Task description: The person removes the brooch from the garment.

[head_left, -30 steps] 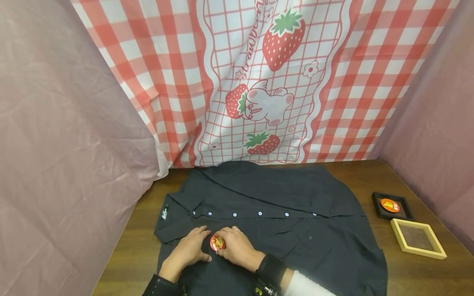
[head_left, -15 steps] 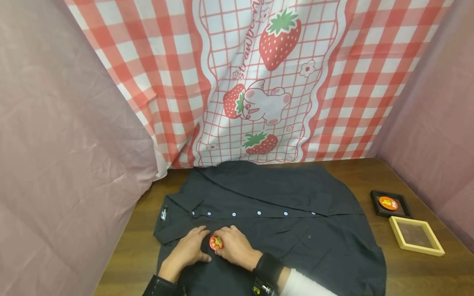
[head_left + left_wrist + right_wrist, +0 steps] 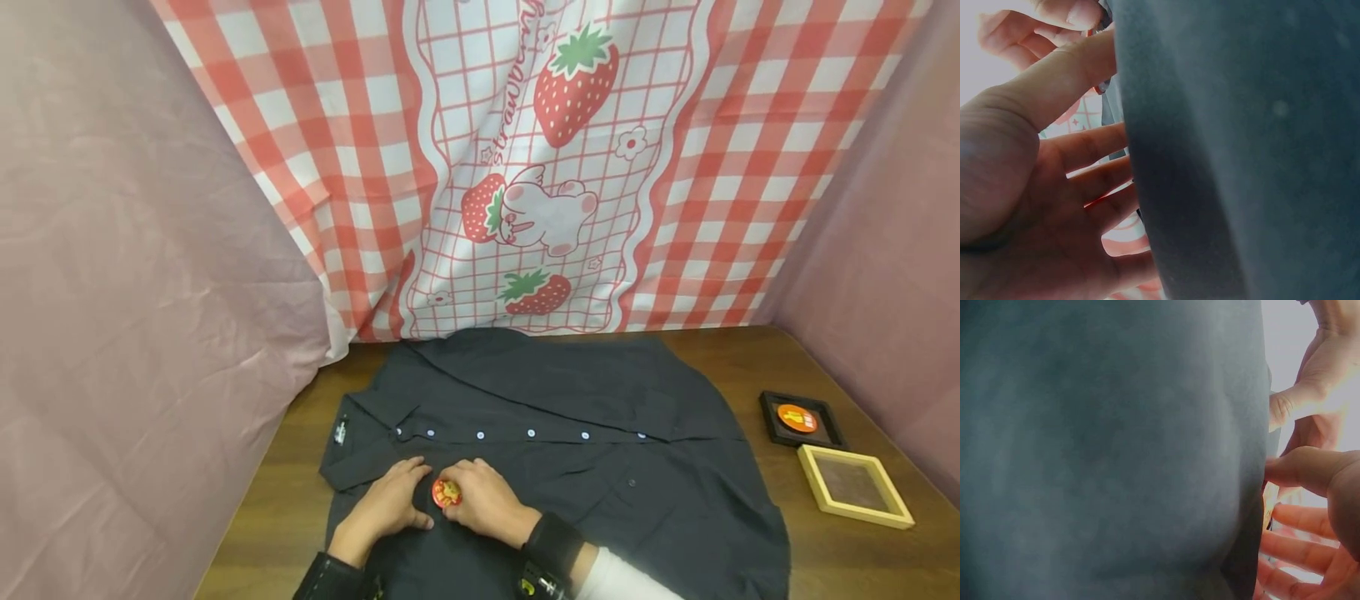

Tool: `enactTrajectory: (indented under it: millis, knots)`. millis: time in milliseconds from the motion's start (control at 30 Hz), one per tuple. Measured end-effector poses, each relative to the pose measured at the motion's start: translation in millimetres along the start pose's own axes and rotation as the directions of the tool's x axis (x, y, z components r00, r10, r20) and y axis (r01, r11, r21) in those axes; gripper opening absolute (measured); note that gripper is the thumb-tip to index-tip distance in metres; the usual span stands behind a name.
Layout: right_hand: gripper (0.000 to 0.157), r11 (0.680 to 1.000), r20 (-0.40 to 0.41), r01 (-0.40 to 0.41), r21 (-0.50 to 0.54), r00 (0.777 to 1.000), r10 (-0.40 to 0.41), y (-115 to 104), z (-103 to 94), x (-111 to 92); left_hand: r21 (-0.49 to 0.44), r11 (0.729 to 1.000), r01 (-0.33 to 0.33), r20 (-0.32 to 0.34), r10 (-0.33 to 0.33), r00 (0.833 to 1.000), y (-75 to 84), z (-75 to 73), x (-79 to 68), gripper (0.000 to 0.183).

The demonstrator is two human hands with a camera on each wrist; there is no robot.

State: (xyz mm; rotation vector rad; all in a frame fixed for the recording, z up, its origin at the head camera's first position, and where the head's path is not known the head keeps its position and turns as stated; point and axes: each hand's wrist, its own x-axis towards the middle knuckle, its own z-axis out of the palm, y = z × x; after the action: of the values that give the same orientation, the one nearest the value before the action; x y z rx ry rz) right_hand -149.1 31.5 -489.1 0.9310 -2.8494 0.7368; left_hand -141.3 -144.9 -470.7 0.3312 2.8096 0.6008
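Note:
A dark grey button-up shirt [image 3: 562, 467] lies spread on the wooden table, its collar at the left. On its front sits a round red badge [image 3: 446, 493] with a yellow figure. My right hand [image 3: 483, 502] pinches the badge by its right edge, between thumb and fingers. To the left of the badge, my left hand [image 3: 386, 504] rests on the shirt with fingers spread and thumb apart, not visibly touching the badge. In both wrist views the dark cloth [image 3: 1241, 144] fills much of the picture and hides the fingertips.
At the right of the table lie a black frame [image 3: 832, 421] with an orange round badge [image 3: 797, 418] in it and a pale yellow frame [image 3: 817, 492]. Behind hangs a red checked strawberry cloth [image 3: 360, 150]. Pink drapes [image 3: 150, 292] stand at both sides.
The head view has shifted slightly. Both hands keep nearly the same places on the shirt, with the badge still in the right hand's pinch.

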Motion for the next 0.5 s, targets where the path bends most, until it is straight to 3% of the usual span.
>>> enactTrajectory:
  millis: [500]
  knots:
    - [0.036,0.996,0.033,0.07,0.052,0.997,-0.072,11.0,-6.5,-4.8,-0.011,1.0,-0.001,-0.009,0.001,1.0,0.2,-0.6,0.2,0.071]
